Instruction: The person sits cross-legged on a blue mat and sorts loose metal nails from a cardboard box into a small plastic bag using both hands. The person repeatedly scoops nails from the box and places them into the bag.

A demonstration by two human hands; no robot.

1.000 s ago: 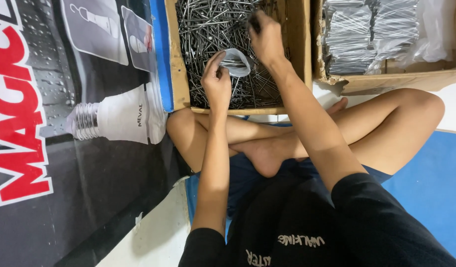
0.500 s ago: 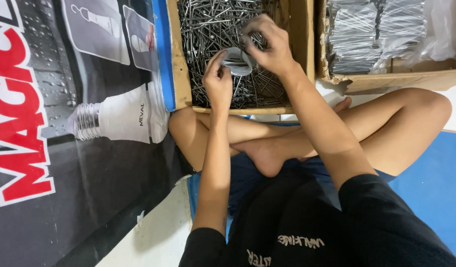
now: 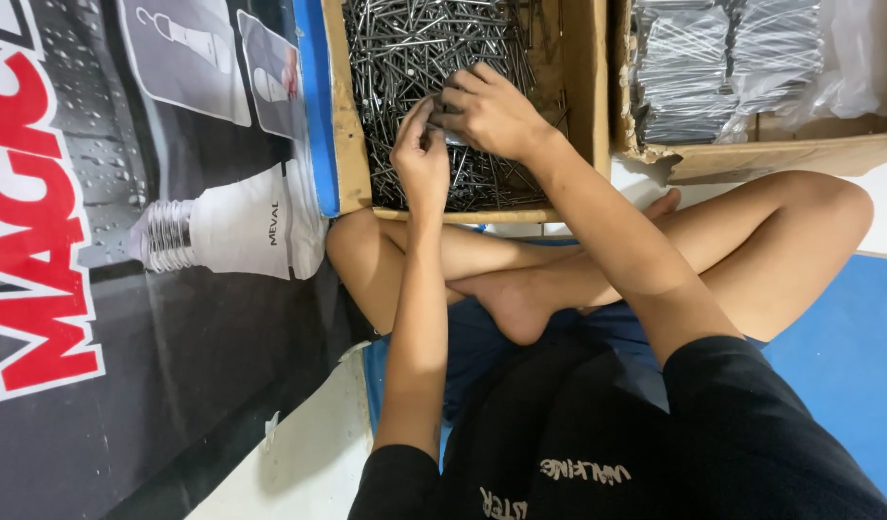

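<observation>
Person sat cross-legged on the floor, both hands over the nail box (image 3: 352, 144), an open cardboard carton full of loose steel nails (image 3: 405, 48).

Left hand (image 3: 421, 154) was over the box's near half, fingers curled, thumb and fingertips pinched together on the edge of a small clear bag (image 3: 450, 123). Right hand (image 3: 488, 111) sat just beside it, touching it, fingers closed over the same bag from the far side. Bag was mostly hidden between the two hands; only a sliver showed, so couldn't tell how much was in it. It hung just above the nail pile, roughly mid-box.

Relative to the nail box:
- Right of it, nearly touching: second carton (image 3: 780, 154), holding stacked clear packs (image 3: 722, 67) of nails, with loose plastic (image 3: 857, 58) at its far right corner.
- Left of it, partly under its left edge: a dark printed banner (image 3: 126, 337) with a light-bulb picture and big red letters, blue strip along the box side.
- Near side: bare knees and crossed feet (image 3: 511, 308) right up against the box wall, left knee touching it.
- Further toward the person: blue mat (image 3: 838, 356) under the legs, white floor (image 3: 299, 453) showing beside the banner.

Person wore black shorts and a black top.
</observation>
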